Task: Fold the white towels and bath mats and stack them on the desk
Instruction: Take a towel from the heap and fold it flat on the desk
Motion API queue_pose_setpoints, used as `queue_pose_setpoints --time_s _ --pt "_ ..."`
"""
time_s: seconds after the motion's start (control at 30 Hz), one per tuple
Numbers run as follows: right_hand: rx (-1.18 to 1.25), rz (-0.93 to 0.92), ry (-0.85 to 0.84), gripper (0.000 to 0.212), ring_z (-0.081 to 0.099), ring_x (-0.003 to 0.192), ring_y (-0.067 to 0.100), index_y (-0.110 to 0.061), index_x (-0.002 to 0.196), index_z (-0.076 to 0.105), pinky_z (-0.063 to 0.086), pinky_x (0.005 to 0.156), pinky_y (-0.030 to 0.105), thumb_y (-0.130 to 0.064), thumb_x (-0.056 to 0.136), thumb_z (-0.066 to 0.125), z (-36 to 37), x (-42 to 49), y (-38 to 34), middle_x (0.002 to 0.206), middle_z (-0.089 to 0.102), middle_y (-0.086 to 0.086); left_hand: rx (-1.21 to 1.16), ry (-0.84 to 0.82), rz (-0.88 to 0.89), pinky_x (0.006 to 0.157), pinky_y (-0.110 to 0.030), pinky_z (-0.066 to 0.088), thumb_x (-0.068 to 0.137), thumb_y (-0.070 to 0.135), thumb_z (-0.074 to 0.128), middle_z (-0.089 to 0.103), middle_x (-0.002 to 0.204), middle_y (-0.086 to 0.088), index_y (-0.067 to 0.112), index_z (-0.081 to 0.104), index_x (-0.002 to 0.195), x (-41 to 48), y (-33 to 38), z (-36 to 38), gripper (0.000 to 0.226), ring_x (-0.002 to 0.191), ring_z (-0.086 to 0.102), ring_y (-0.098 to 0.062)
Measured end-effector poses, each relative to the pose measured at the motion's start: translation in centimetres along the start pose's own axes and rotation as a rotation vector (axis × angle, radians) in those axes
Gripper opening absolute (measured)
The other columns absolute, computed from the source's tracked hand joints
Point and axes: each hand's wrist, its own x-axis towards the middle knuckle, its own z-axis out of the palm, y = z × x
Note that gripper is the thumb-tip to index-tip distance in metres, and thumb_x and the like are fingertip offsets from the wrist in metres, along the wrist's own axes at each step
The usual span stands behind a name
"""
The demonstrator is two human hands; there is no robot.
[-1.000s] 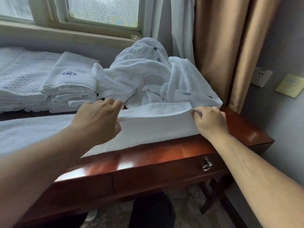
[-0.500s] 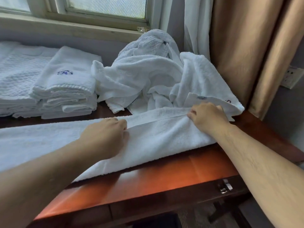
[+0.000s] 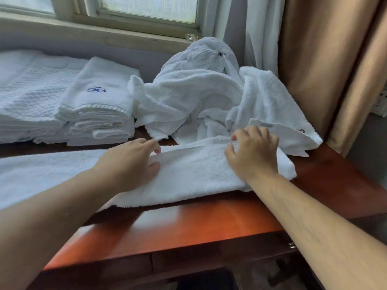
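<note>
Long white terry towel [image 3: 188, 174], folded lengthwise, lies beneath both hands on the red-brown wooden desk [image 3: 188, 227]. Left hand [image 3: 134, 162] and right hand [image 3: 254, 152] pinch its far edge as before; left fingers now less curled.

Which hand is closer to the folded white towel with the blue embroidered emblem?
Left. The left hand grips the long white towel just in front and right of the emblem towel; the right hand grips it farther right, before the crumpled white towel pile.
</note>
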Motion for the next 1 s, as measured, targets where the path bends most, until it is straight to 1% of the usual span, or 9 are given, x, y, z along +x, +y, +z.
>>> queue_pose_setpoints --time_s 0.13,0.23,0.37,0.47,0.53,0.63,0.73,0.87,1.0 --pt "0.292 -0.221 -0.061 0.025 0.052 0.102 0.028 -0.018 0.104 0.069 0.037 0.087 0.04 -0.037 0.088 0.065 -0.8 -2.1 -8.3 0.103 0.062 0.003 -0.006 -0.026 -0.067 0.09 -0.034 0.044 0.088 0.043 0.056 0.052 0.12 0.014 0.039 0.043 0.133 -5.4 -3.4 -2.7 0.047 0.117 0.051 -0.015" --pt "0.465 -0.429 -0.209 0.043 0.048 0.111 0.025 -0.022 0.117 0.065 0.039 0.095 0.041 -0.047 0.084 0.07 -1.3 -3.1 -14.8 0.115 0.06 0.0 0.042 0.014 -0.14 0.091 -0.032 0.042 0.084 0.045 0.058 0.053 0.12 0.015 0.037 0.043 0.134 -11.1 -6.6 -4.7 0.052 0.117 0.051 -0.013" --pt "0.468 -0.695 -0.301 0.06 0.045 0.119 0.022 -0.028 0.131 0.056 0.035 0.101 0.041 -0.058 0.08 0.07 -1.4 -4.3 -21.8 0.127 0.054 -0.004 0.149 0.033 -0.255 0.099 -0.037 0.042 0.083 0.044 0.061 0.054 0.126 0.012 0.034 0.044 0.135 -18.1 -10.3 -6.4 0.055 0.121 0.051 -0.016" --pt "0.453 -0.796 -0.283 0.05 0.051 0.116 0.024 -0.026 0.125 0.061 0.041 0.099 0.042 -0.047 0.081 0.074 -1.4 -4.9 -25.0 0.122 0.06 -0.001 0.19 0.007 -0.336 0.097 -0.037 0.041 0.079 0.044 0.059 0.052 0.128 0.012 0.035 0.046 0.13 -22.1 -12.4 -7.2 0.054 0.12 0.05 -0.017" --pt "0.443 -0.855 -0.21 0.035 0.06 0.103 0.029 -0.02 0.11 0.069 0.049 0.089 0.044 -0.032 0.078 0.08 -1.2 -5.0 -26.0 0.108 0.067 0.003 0.179 0.029 -0.38 0.097 -0.038 0.04 0.079 0.041 0.059 0.053 0.125 0.012 0.035 0.05 0.126 -23.8 -13.5 -7.7 0.048 0.118 0.051 -0.017" --pt "0.495 -0.845 -0.082 0.018 0.063 0.08 0.031 -0.014 0.09 0.071 0.052 0.07 0.042 -0.019 0.078 0.082 -1.0 -4.8 -26.4 0.086 0.069 0.004 0.168 0.09 -0.418 0.095 -0.039 0.041 0.084 0.036 0.06 0.057 0.12 0.012 0.032 0.059 0.116 -24.5 -14.8 -8.8 0.032 0.116 0.054 -0.017" --pt "0.538 -0.797 0.007 0.014 0.061 0.07 0.033 -0.011 0.083 0.069 0.05 0.062 0.042 -0.022 0.087 0.076 -0.6 -4.1 -26.6 0.077 0.066 0.004 0.141 0.166 -0.47 0.084 -0.036 0.041 0.086 0.031 0.058 0.061 0.104 0.011 0.031 0.065 0.098 -23.9 -16.0 -10.3 0.014 0.102 0.058 -0.02" --pt "0.486 -0.748 0.031 0.021 0.06 0.065 0.035 -0.01 0.08 0.066 0.046 0.06 0.04 -0.027 0.092 0.068 0.3 -2.7 -26.5 0.07 0.062 0.005 0.118 0.177 -0.551 0.072 -0.035 0.041 0.088 0.028 0.053 0.055 0.081 0.009 0.03 0.05 0.078 -22.4 -18.3 -11.9 0.01 0.088 0.054 -0.023" --pt "0.393 -0.722 -0.056 0.021 0.063 0.068 0.035 -0.011 0.081 0.068 0.047 0.064 0.041 -0.029 0.092 0.069 1.4 -1.2 -26.9 0.071 0.063 0.006 0.076 0.24 -0.591 0.078 -0.039 0.05 0.094 0.031 0.053 0.062 0.09 0.007 0.035 0.062 0.096 -19.8 -21.4 -11.8 0.01 0.092 0.055 -0.023"
